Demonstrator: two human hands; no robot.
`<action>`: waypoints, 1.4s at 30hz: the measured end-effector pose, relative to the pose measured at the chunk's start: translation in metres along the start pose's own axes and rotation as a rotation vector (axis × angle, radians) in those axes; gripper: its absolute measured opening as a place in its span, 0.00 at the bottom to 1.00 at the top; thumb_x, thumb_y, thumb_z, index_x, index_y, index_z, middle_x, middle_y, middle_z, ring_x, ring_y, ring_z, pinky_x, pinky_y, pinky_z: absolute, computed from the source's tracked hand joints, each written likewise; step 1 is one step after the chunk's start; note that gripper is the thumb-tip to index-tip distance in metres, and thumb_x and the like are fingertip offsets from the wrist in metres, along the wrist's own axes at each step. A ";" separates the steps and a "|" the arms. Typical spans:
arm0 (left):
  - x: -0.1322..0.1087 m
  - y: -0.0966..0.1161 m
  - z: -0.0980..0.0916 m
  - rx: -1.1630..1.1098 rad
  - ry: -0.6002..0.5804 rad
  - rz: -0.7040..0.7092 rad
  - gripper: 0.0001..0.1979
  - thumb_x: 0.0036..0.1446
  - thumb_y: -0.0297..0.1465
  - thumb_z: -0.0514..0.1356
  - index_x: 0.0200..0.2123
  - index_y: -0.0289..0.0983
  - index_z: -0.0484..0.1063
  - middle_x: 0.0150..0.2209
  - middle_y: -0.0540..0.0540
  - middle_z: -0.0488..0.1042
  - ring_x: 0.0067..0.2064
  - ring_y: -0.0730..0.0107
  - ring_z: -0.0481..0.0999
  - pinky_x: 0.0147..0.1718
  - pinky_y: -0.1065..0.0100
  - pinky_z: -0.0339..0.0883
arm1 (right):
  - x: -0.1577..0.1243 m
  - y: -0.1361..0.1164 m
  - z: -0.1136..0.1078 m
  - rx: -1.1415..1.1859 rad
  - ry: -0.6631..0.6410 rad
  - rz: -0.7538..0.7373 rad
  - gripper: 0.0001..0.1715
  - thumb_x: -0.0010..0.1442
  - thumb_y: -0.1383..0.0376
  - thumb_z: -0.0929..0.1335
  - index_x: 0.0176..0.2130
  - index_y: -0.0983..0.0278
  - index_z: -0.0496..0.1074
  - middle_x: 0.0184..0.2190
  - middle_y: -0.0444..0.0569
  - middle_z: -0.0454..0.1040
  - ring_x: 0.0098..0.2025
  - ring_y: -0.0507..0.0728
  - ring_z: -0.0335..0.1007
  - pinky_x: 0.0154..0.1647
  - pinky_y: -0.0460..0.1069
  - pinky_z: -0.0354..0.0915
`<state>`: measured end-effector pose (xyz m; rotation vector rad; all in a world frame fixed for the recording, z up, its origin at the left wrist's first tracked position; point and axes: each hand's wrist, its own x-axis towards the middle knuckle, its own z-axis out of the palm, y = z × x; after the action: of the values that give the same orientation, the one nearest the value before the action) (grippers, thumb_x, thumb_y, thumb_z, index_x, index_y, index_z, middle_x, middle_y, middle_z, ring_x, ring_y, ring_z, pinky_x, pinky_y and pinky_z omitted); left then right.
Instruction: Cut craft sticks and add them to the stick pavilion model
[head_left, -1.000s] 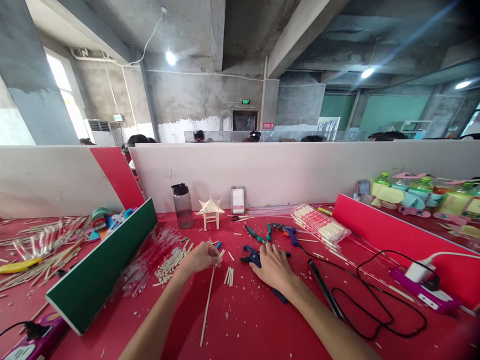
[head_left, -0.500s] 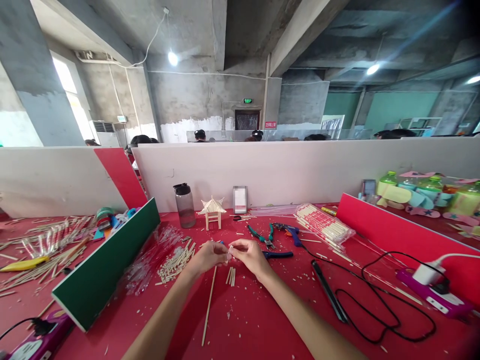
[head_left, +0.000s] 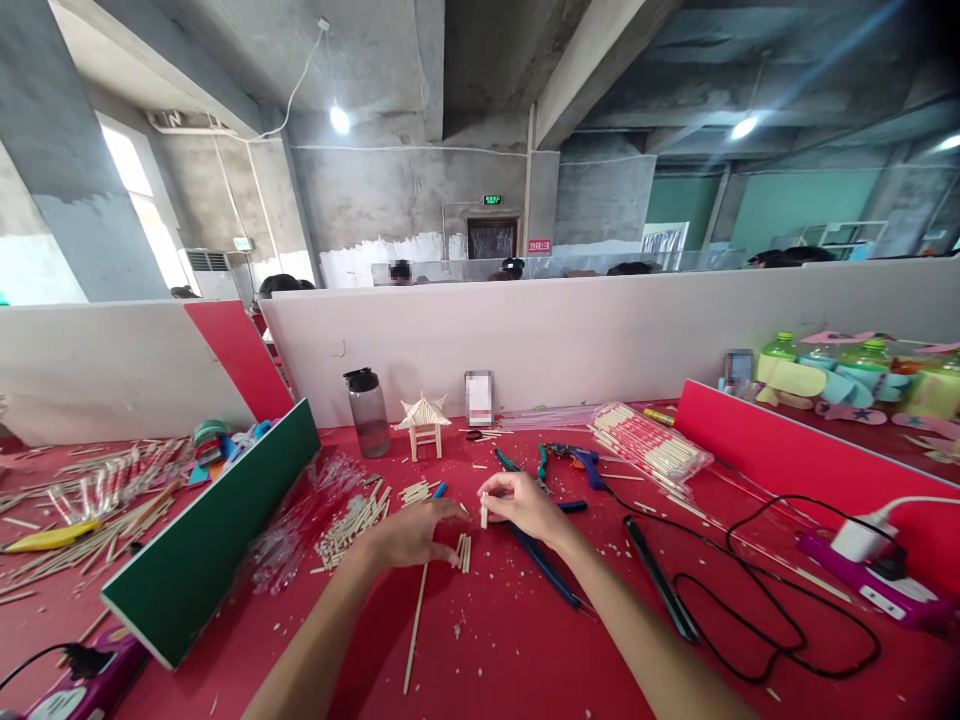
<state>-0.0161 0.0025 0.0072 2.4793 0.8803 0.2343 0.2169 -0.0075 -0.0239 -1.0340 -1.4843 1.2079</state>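
Between the thumb and fingers of my right hand (head_left: 525, 508) is a short pale wooden stick (head_left: 484, 513), held upright above the table. My left hand (head_left: 409, 535) holds nothing; its thumb and fingers are spread just beside a small row of cut sticks (head_left: 465, 553). One long thin stick (head_left: 415, 635) lies below that hand. A heap of short stick pieces (head_left: 352, 530) is to its left, and a smaller bundle (head_left: 416, 491) lies behind it. Blue-handled pliers (head_left: 547, 570) rest partly under my right hand. Farther back stands a little stick-built pavilion (head_left: 424, 425).
A dark bottle (head_left: 367, 412) and a phone (head_left: 479, 398) stand at the back. Green-handled pliers (head_left: 541, 462), a glue gun (head_left: 589, 468) with its black cable, and bagged sticks (head_left: 649, 445) lie right. Green (head_left: 217, 530) and red (head_left: 817, 450) dividers flank the workspace.
My hands were together at the fingertips and have parted. The right moved slightly right with the short stick; the left opened and moved down toward the cut sticks.
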 end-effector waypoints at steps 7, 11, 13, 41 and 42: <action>0.003 0.001 0.008 0.014 -0.065 0.034 0.31 0.48 0.36 0.71 0.57 0.46 0.70 0.55 0.44 0.73 0.55 0.54 0.72 0.54 0.60 0.63 | -0.011 -0.002 -0.004 -0.194 -0.106 0.009 0.13 0.51 0.60 0.72 0.36 0.64 0.74 0.29 0.46 0.76 0.29 0.55 0.75 0.30 0.50 0.74; 0.004 0.002 0.009 0.016 -0.069 0.032 0.29 0.49 0.36 0.70 0.55 0.45 0.71 0.52 0.44 0.74 0.53 0.56 0.73 0.53 0.61 0.64 | -0.010 0.000 -0.003 -0.284 -0.112 -0.019 0.11 0.52 0.61 0.71 0.35 0.65 0.75 0.28 0.48 0.78 0.29 0.55 0.75 0.28 0.47 0.72; 0.003 0.003 0.009 0.022 -0.065 0.041 0.30 0.49 0.37 0.70 0.56 0.45 0.70 0.53 0.43 0.74 0.53 0.55 0.73 0.53 0.61 0.63 | -0.010 0.002 -0.004 -0.313 -0.100 -0.021 0.11 0.51 0.61 0.72 0.35 0.65 0.76 0.29 0.49 0.78 0.30 0.56 0.76 0.28 0.47 0.71; 0.000 0.019 0.004 0.208 0.142 0.160 0.26 0.58 0.37 0.62 0.58 0.40 0.64 0.55 0.39 0.70 0.55 0.53 0.70 0.55 0.60 0.62 | -0.007 0.001 0.005 0.020 -0.081 0.100 0.24 0.46 0.56 0.76 0.40 0.63 0.70 0.29 0.43 0.75 0.31 0.55 0.75 0.36 0.53 0.74; 0.000 0.020 0.005 0.216 0.158 0.167 0.26 0.58 0.37 0.61 0.59 0.40 0.63 0.56 0.39 0.69 0.56 0.53 0.69 0.55 0.60 0.61 | -0.007 -0.001 0.006 0.035 -0.073 0.099 0.24 0.46 0.56 0.76 0.40 0.63 0.70 0.30 0.43 0.75 0.32 0.55 0.75 0.36 0.53 0.74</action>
<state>-0.0033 -0.0126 0.0134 2.7706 0.7975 0.4169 0.2121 -0.0157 -0.0245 -1.0599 -1.4766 1.3493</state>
